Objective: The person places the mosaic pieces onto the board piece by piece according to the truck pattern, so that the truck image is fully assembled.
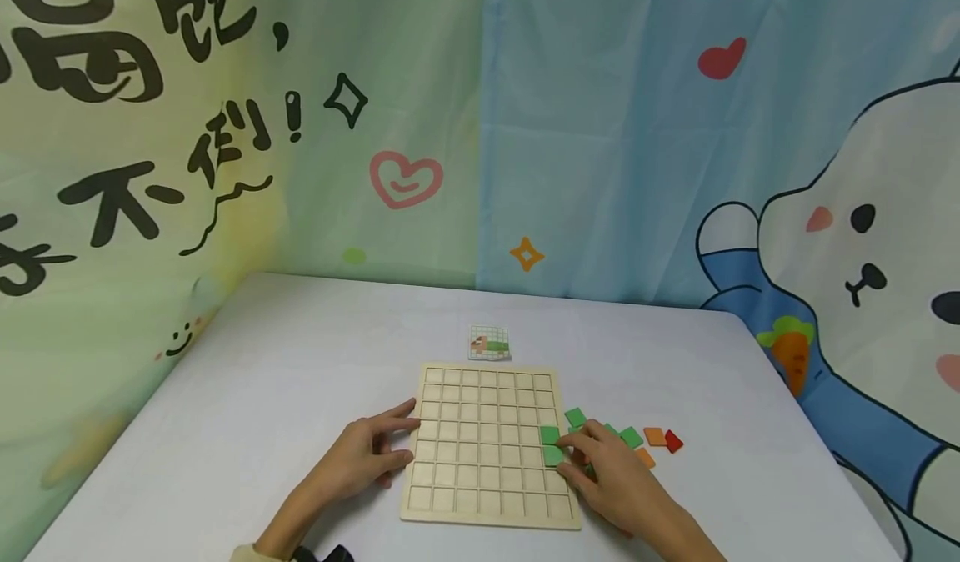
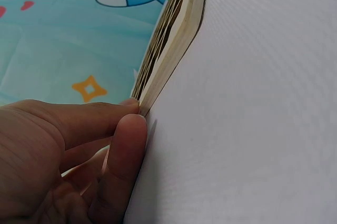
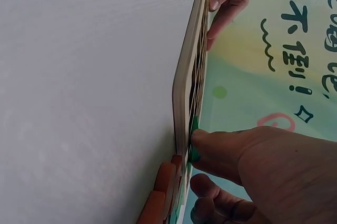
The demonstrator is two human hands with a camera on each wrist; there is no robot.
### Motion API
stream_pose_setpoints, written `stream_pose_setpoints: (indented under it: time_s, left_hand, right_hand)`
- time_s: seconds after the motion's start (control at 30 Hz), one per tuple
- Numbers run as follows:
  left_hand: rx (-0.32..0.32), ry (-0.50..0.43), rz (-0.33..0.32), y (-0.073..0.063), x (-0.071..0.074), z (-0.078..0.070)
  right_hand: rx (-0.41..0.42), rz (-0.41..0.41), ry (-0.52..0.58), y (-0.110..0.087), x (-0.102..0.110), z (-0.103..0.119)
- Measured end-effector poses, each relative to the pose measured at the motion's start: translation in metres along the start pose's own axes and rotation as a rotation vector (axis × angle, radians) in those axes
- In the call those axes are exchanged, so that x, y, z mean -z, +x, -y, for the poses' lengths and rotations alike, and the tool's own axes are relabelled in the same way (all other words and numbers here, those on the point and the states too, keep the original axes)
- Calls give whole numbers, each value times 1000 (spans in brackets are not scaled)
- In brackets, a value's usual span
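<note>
A pale wooden grid board lies on the white table. My left hand is at its left edge, index finger and thumb extended; in the left wrist view the fingertips meet the board's side. Two green square tiles sit in the right column, an upper tile and a lower tile. Over the right edge, my right hand has its thumb and index finger at these tiles. One digit presses a green tile in the right wrist view, and the other fingers curl beneath.
Right of the board lie loose green tiles, orange tiles and a red piece, some partly hidden by the right hand. A small pattern card is behind the board. Printed curtains hang behind the table.
</note>
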State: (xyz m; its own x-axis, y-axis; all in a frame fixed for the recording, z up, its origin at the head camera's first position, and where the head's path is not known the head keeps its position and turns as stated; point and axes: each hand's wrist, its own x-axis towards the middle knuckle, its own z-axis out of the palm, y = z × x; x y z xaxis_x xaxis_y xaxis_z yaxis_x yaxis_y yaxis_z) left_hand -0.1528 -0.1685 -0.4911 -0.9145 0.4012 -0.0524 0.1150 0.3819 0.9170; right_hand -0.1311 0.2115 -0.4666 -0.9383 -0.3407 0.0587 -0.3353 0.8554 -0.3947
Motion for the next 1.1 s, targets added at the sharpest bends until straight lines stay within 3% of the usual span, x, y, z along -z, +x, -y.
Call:
stream_pose_setpoints:
  time_s: [1.0, 1.1]
  left_hand:
    - [-3, 16, -7, -1, 0, -1]
    - [-3, 13, -7, -2, 0, -1]
  right_hand:
    - [14, -23, 5, 0, 1, 0]
    - [-18, -25, 27, 2, 2, -2]
